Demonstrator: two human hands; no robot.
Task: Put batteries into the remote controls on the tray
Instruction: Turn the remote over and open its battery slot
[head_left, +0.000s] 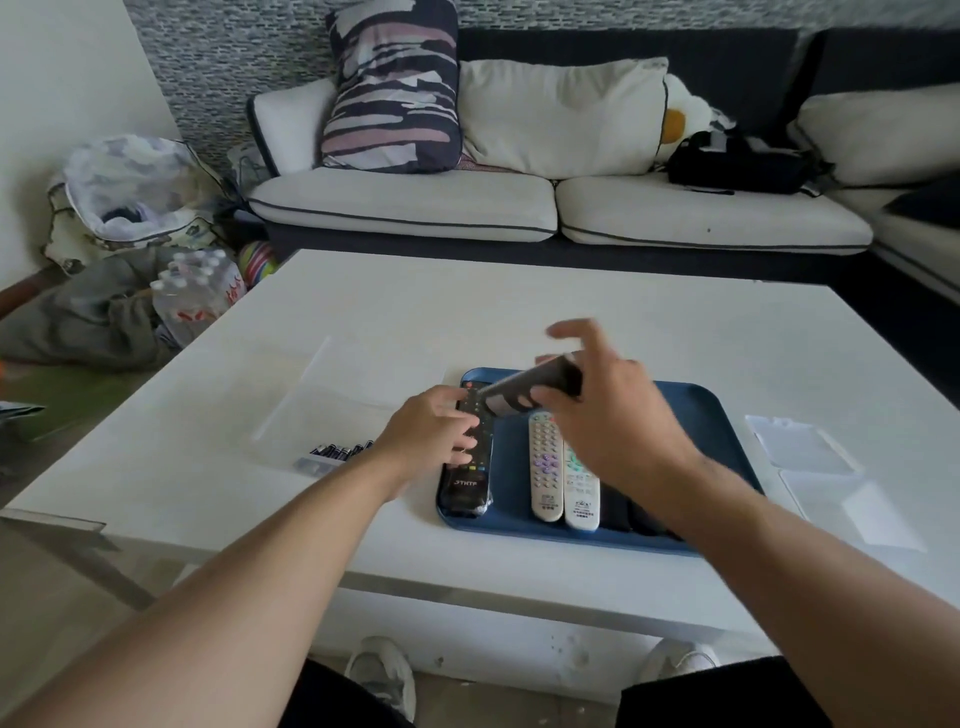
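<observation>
Head view: white table, blue tray, sofa behind.

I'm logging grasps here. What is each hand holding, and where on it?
The right hand grips a dark remote by its far end, lifted over the tray. The left hand only rests on the black remote lying there.

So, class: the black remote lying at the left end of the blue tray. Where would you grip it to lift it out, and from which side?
Grip the black remote across its narrow width near the lower end, which shows bare below the left hand. Come from above: it lies flat and lengthwise in the blue tray, with the tray's rim close on its left and a white remote to its right, so a sideways approach looks cramped.
</observation>
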